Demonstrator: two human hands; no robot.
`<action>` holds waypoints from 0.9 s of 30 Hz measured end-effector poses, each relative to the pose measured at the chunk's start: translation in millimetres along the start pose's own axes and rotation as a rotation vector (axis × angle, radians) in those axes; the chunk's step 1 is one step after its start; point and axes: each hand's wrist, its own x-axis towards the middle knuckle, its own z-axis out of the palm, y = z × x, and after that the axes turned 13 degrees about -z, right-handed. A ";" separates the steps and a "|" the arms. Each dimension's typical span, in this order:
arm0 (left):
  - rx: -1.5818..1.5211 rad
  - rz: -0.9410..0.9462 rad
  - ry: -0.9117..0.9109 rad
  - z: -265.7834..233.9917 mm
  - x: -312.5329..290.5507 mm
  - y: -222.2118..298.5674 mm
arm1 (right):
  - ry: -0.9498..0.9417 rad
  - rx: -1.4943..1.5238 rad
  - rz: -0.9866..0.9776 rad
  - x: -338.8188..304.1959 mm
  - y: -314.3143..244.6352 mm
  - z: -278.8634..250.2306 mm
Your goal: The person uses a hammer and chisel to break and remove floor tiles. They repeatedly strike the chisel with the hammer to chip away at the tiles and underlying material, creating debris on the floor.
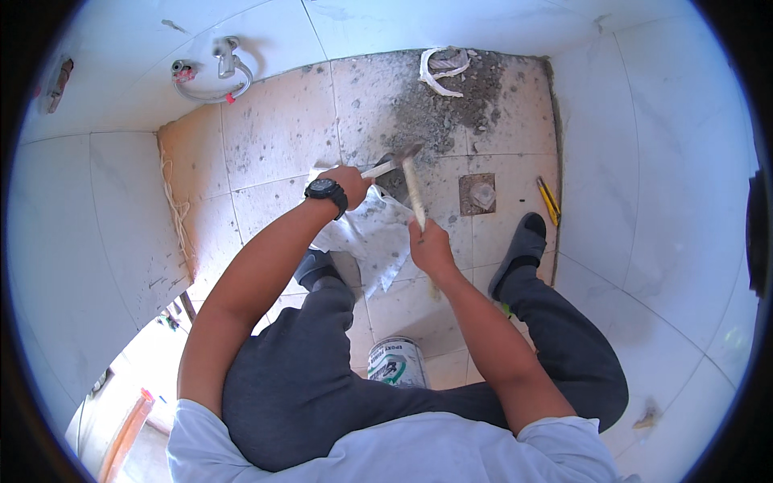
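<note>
My right hand (pixel 433 248) grips the pale wooden handle of a hammer (pixel 415 189). Its dark head is up at the far end, over the floor between my feet. Closed in a fist, my left hand (pixel 349 186) holds a pale, bar-like handle (pixel 380 170) that reaches toward the hammer head; what it ends in is hard to make out. Beneath both hands lies a crumpled white plastic sack (pixel 366 233) spotted with grey debris. A dark, flat piece (pixel 393 183) shows beside the sack, partly covered by the tools.
Grey rubble (pixel 439 121) and a white ring-shaped strip (pixel 441 87) lie by the far wall. A square floor opening (pixel 477 194) holds clear plastic. A yellow utility knife (pixel 549 201) lies at right, a paint bucket (pixel 397 362) beneath me. A tap (pixel 226 58) and hose are at left.
</note>
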 end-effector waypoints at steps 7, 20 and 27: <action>-0.176 0.037 -0.006 52.4 -2.7 -46.3 | 0.041 -0.006 -0.076 3.6 7.6 -26.6; -0.257 -0.069 0.117 45.1 -13.9 -32.3 | 0.071 0.073 -0.122 15.6 -14.1 -35.3; -0.215 -0.131 0.100 51.1 -17.9 -29.8 | 0.089 0.103 -0.088 14.9 -15.5 -31.2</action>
